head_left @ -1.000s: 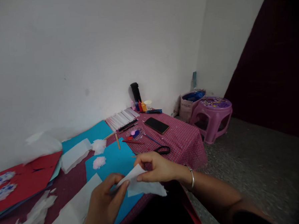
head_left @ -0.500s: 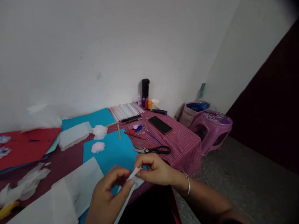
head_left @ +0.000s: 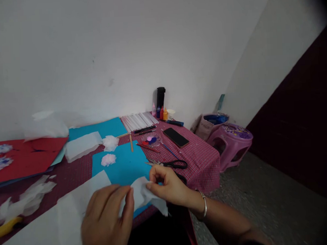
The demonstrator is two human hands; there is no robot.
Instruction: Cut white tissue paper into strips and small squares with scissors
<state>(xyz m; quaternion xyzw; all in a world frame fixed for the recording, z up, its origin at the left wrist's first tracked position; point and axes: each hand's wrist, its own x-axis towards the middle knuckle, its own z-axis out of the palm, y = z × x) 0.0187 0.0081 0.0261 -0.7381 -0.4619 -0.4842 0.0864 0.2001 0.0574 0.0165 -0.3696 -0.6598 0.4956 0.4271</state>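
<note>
A piece of thin white tissue paper (head_left: 141,193) is stretched between my two hands over the table's front edge. My left hand (head_left: 108,215) pinches its left side between thumb and fingers. At the other side my right hand (head_left: 168,184), with a bangle on the wrist, grips it between thumb and forefinger, and a loose corner hangs below. Under and behind the tissue lies a blue sheet (head_left: 125,163) bearing a pale pink crumpled tissue puff (head_left: 108,159). Black-handled scissors (head_left: 171,164) rest just beyond my right hand.
White tissue sheets (head_left: 43,227) cover the front left, near a yellow-handled tool (head_left: 7,228). Red paper (head_left: 25,159) lies behind them. A palette (head_left: 152,139), a phone (head_left: 176,137) and small paint bottles (head_left: 162,113) stand right of centre. A pink stool (head_left: 230,148) is beyond the table.
My hands have moved apart, the left one shifting left and turning its back up. The tissue, bunched narrow between the fingers before, now spreads wider between them.
</note>
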